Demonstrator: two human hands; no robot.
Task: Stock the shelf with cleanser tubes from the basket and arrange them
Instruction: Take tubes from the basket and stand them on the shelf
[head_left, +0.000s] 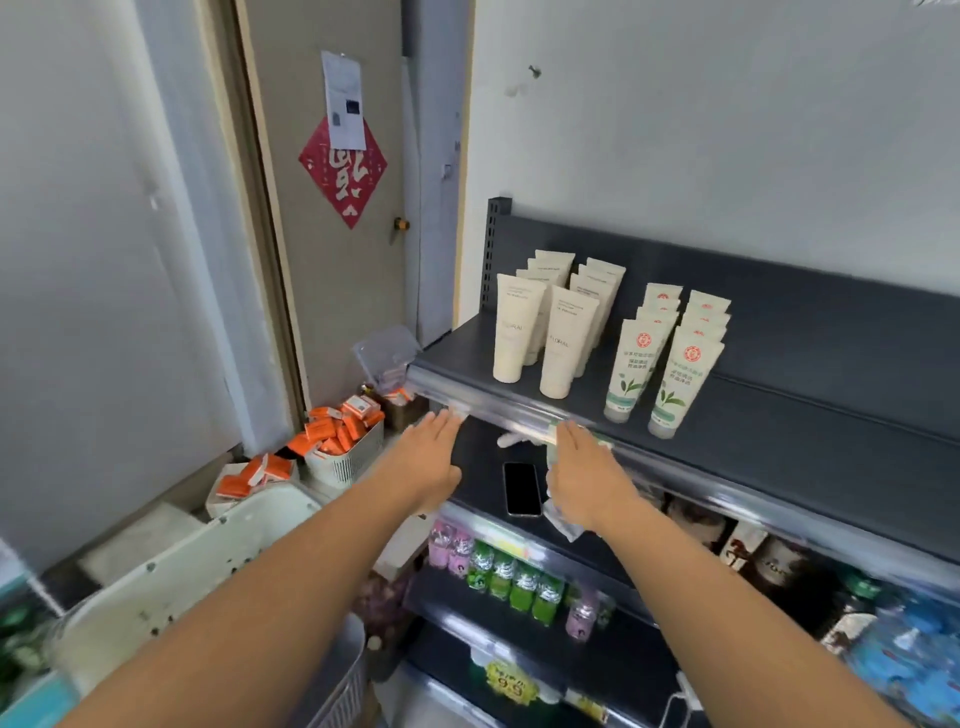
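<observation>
The left hand (431, 457) and the right hand (587, 478) reach out flat at the front edge of the top shelf (779, 415). All the fingers (447, 422) are straight and hold nothing. The cream tubes (550, 322) and the green-leaf tubes (665, 358) stand in rows on that shelf. A black phone (521, 488) lies below, between the hands.

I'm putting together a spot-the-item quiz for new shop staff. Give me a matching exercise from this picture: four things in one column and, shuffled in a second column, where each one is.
Things
1. cream tubes
2. phone
3. orange packets
4. red diamond paper

Places
A. stuck on the door
B. lying flat on the second shelf
C. standing upright on the top shelf
D. heaped in a white basket

Pairs: 1-C, 2-B, 3-D, 4-A
</observation>
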